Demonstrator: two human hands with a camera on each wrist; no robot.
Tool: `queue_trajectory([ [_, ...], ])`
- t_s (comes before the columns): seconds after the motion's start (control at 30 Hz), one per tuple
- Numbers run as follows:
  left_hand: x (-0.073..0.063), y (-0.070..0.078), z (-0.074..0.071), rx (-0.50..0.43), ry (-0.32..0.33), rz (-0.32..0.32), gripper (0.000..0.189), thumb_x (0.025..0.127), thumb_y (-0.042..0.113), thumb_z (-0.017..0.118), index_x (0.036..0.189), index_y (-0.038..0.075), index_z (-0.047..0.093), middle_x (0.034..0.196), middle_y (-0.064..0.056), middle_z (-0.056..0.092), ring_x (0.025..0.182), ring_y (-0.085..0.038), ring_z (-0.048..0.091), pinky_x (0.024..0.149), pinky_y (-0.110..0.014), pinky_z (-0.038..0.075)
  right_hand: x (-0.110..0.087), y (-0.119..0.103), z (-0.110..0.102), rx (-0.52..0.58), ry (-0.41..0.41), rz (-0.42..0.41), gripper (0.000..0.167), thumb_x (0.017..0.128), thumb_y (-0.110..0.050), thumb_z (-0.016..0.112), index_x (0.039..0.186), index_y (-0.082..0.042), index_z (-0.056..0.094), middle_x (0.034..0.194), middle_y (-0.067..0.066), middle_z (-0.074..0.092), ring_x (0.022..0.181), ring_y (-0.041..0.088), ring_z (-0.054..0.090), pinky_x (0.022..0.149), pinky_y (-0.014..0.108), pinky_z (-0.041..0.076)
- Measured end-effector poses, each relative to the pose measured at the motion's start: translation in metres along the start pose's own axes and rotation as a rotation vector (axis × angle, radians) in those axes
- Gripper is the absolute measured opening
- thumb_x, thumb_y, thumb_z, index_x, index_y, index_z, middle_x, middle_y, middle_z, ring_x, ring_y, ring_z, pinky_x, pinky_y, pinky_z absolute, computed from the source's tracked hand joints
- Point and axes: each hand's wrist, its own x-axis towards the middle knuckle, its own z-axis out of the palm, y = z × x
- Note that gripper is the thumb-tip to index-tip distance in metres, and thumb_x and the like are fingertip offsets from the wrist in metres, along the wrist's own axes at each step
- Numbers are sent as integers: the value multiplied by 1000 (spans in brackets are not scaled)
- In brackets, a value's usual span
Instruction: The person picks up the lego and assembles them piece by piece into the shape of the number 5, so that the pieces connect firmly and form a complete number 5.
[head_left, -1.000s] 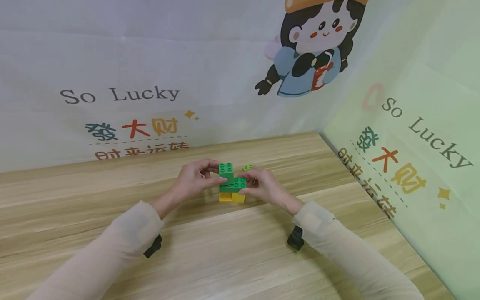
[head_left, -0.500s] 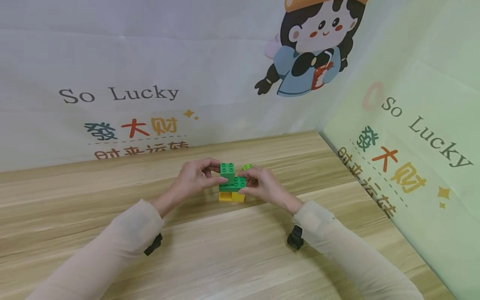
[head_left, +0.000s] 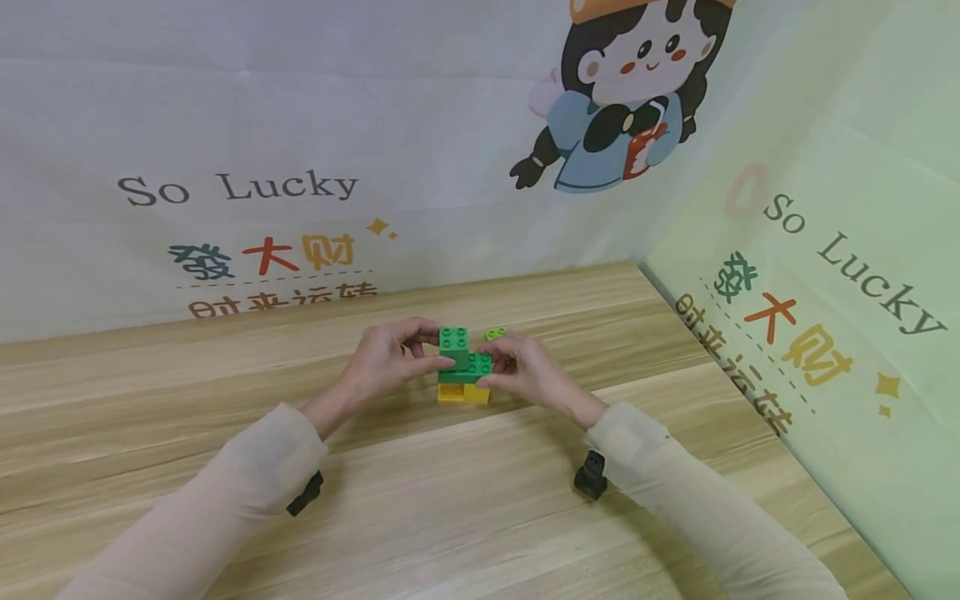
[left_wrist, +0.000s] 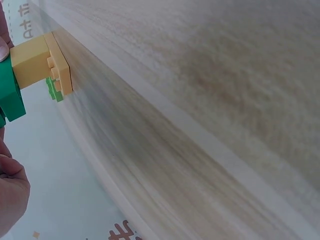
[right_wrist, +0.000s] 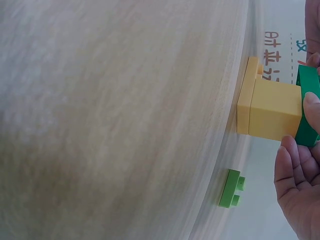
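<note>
My left hand (head_left: 395,357) pinches a green cube-shaped toy brick (head_left: 453,348) between thumb and fingers, at the left end of a flat green brick (head_left: 480,367). The flat brick's right end is gripped by my right hand (head_left: 531,372), thumb at the front. Below, a yellow block (right_wrist: 275,109) supports the flat brick and stands on a thinner yellow brick (right_wrist: 245,102) on the table. The flat green brick (left_wrist: 11,92) overhangs the yellow block to the left. In the left wrist view, the green cube is mostly out of frame.
A small lime-green brick (head_left: 496,334) lies on the wooden table (head_left: 420,517) behind my right hand, apart from the stack. Printed white sheets (head_left: 420,133) hang along the back and right sides. A black wrist camera (head_left: 591,476) hangs below the right cuff.
The green cube shifts very slightly right over the flat brick, and its tilt lessens a little. Both hands keep their hold, and the yellow bricks stay put.
</note>
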Motion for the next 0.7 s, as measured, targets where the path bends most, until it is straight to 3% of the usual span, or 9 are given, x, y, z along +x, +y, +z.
queue_trajectory([
  [0.7, 1, 1, -1, 14, -18, -17, 32, 79, 17, 77, 107, 5, 66, 95, -8, 72, 70, -16, 52, 53, -20, 38, 0, 0, 1, 41, 2, 11, 34, 79, -5, 74, 110, 6, 64, 88, 12, 60, 74, 12, 54, 64, 20, 48],
])
